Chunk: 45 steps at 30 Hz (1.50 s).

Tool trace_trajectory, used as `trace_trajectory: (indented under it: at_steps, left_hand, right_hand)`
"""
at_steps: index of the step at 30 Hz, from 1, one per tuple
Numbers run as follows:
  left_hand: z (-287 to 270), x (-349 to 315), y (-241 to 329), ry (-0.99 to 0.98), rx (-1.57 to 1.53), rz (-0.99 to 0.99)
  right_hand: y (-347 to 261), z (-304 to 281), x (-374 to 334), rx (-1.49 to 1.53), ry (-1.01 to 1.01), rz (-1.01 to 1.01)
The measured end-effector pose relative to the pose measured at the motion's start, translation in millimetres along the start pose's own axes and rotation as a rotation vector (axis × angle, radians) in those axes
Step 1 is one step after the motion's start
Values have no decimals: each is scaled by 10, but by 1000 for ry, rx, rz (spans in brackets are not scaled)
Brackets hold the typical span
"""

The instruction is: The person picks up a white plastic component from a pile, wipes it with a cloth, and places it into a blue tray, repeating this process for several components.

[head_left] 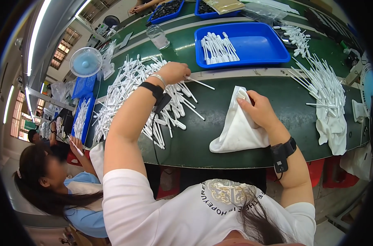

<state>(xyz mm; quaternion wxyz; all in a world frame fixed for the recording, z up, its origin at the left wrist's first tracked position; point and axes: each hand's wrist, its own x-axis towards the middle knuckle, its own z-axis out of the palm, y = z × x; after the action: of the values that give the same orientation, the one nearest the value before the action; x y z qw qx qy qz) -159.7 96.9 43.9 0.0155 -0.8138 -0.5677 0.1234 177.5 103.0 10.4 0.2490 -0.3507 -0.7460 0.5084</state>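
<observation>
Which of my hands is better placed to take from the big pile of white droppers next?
Probably your left hand: it's at the pile of white droppers, fingertips at one dropper. Your right hand is farther away and holding the white cloth.

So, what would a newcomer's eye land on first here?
Probably the big heap of slim white sticks, left of centre on the green bench, with the left hand over its edge. Next, the bright blue tray farther back, with more sticks in its left part. Then the folded white cloth in the right hand, near the bench's front edge.
</observation>
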Motion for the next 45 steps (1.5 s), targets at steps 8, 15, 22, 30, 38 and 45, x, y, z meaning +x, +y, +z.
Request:
trace_trajectory:
  at_steps: [8,15,22,30,38,45]
  left_hand:
    - [-312,-498,572,139,-1225,-361]
    - [-241,-409,1512,248,-1715,-270]
    - [60,-264,1864,329,-2101,-238]
    - [175,-281,1794,371,-2201,-239]
    - [290,-215,1993,429,-1764,-228]
    - [260,-266,2205,352,-1481,-114]
  right_hand:
    - [138,-59,45,209,-43,-39]
    - [52,11,-9,633,-108,103]
    - [-53,-148,-52,-2,-114,-33]
    - [80,-124,6,302,-96,100]
    - [7,371,-113,395,26,12]
    - [69,303,-142,462,105,17]
